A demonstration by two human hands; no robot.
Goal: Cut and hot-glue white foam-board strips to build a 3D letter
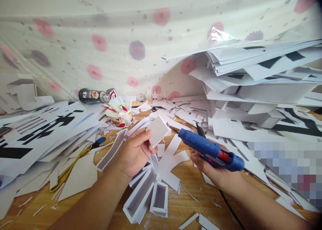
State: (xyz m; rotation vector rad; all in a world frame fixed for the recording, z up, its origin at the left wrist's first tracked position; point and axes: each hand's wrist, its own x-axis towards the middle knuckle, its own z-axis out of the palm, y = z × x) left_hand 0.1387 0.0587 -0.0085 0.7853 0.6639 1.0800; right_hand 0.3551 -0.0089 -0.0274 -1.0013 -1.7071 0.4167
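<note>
Between the thumb and fingers of my left hand (137, 151) is a small square white foam-board piece (159, 131), tilted up over the table. A blue hot glue gun (210, 149) is gripped in my right hand (205, 163), its nozzle (174, 129) pointing left, close to the piece's right edge. Whether the tip touches that edge I cannot tell. Below my hands lie white open-topped box shapes (160, 198) with raised walls, and a flat branching white cutout (173, 159). The gun's black cord (230, 208) runs down toward the front edge.
White sheets with black shapes (50, 129) cover the left side, with yellow-handled scissors (72, 168) among them. A paper cup (120, 117) of glue sticks and a dark bottle (90, 95) stand behind. High board stacks (251, 92) rise at right. Scraps litter the wooden table (100, 210).
</note>
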